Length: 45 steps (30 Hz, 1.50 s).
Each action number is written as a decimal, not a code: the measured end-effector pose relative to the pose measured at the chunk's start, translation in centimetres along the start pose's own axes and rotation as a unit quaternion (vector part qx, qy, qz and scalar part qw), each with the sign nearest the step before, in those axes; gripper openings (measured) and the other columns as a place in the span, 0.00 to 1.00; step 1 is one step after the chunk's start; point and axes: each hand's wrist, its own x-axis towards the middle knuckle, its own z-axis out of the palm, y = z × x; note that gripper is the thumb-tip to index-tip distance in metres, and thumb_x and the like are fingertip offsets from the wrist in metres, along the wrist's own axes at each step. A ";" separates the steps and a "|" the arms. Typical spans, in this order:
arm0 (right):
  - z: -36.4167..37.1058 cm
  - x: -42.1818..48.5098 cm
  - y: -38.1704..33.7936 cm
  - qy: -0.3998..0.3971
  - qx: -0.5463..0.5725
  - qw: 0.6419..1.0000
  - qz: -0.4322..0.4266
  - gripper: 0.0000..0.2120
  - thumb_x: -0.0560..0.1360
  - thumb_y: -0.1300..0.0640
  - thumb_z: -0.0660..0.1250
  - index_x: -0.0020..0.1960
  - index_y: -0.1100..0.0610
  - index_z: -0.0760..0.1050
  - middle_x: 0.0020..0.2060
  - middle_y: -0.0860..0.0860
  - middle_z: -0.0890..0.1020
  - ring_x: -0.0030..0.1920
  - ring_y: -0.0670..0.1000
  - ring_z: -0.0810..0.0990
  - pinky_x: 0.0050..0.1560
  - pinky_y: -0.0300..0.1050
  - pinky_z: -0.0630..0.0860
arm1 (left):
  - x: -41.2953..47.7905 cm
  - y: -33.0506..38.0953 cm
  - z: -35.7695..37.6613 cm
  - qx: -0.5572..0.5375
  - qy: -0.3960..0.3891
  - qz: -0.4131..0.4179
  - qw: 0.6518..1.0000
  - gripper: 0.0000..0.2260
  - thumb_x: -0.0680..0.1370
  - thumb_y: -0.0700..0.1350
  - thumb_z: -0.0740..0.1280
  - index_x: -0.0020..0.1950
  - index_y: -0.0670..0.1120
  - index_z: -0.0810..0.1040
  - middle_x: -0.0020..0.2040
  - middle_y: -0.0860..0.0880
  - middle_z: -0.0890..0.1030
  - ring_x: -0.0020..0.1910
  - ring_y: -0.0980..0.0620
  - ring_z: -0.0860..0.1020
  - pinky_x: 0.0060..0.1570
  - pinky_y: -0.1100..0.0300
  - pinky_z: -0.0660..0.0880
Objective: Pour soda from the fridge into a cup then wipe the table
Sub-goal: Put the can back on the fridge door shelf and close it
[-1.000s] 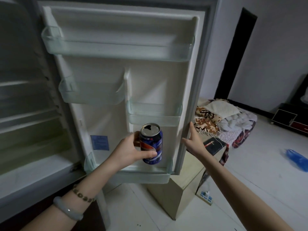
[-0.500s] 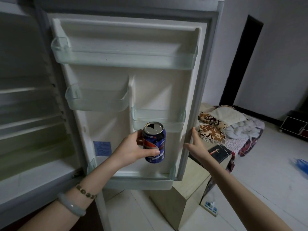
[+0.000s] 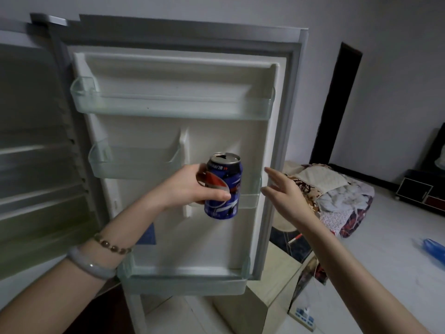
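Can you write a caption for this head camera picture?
Left hand holds soda can at open fridge door; right hand open.

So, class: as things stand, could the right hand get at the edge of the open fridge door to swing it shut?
Probably yes. The right hand is open and empty, fingers spread just beside the fridge door edge, with nothing between them. The left hand holds the soda can clear of that edge.
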 end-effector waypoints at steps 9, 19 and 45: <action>1.5 1.8 -5.0 -0.077 0.133 0.987 -0.038 0.24 0.74 0.71 0.59 0.68 0.59 0.69 0.61 0.50 0.76 0.63 0.46 0.73 0.62 0.35 0.69 | 5.1 0.7 -1.9 0.027 0.049 0.010 0.998 0.18 0.61 0.49 0.80 0.47 0.50 0.79 0.44 0.51 0.84 0.45 0.53 0.82 0.45 0.55 0.81; 3.4 4.5 -3.4 -0.097 0.101 0.990 0.004 0.21 0.73 0.74 0.57 0.62 0.61 0.74 0.51 0.51 0.80 0.52 0.47 0.77 0.47 0.27 0.73 | 7.8 -2.2 -1.1 0.061 0.058 -0.067 0.994 0.24 0.48 0.59 0.78 0.39 0.52 0.81 0.42 0.51 0.85 0.45 0.52 0.82 0.51 0.51 0.80; 3.1 3.9 -2.8 -0.077 -0.109 0.989 0.057 0.25 0.75 0.63 0.61 0.72 0.62 0.63 0.65 0.58 0.74 0.64 0.54 0.73 0.65 0.45 0.69 | 5.1 -5.0 1.4 0.140 0.145 -0.044 0.979 0.43 0.65 0.52 0.78 0.72 0.41 0.60 0.69 0.45 0.69 0.67 0.47 0.69 0.65 0.55 0.66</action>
